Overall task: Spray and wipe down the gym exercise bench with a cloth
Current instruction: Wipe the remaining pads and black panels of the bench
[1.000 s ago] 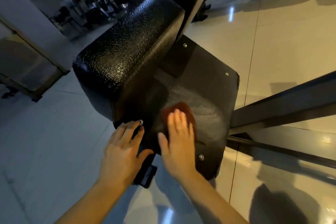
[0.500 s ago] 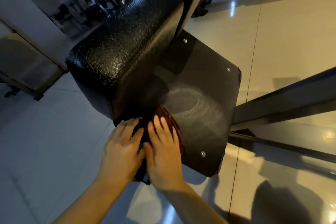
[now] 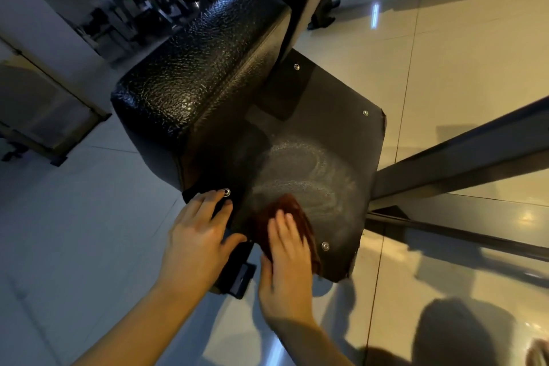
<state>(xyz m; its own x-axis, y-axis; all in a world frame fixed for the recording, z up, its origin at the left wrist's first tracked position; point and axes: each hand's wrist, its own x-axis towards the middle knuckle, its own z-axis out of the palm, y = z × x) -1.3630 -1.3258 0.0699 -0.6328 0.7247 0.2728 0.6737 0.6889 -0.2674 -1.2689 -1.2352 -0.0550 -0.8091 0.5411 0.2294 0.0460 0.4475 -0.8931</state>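
A black gym bench fills the middle of the head view: a thick textured pad (image 3: 202,68) and, beside it, a flat black panel (image 3: 332,134) with metal studs and pale swirled wipe marks. A brown cloth (image 3: 292,211) lies on the panel's near part. My right hand (image 3: 286,264) presses flat on the cloth with straight fingers. My left hand (image 3: 197,238) rests flat on the panel's near left corner, fingertips by a stud (image 3: 227,192). No spray bottle is visible.
A dark metal frame bar (image 3: 463,157) runs off to the right from the bench, with a lower bar (image 3: 451,235) below it. Glossy tiled floor (image 3: 460,53) surrounds the bench. More gym equipment (image 3: 142,9) stands at the back left.
My right hand slid the cloth left to my left hand, then back right along the panel's near edge. Swirled wipe marks now show on the panel. My left hand stayed in place.
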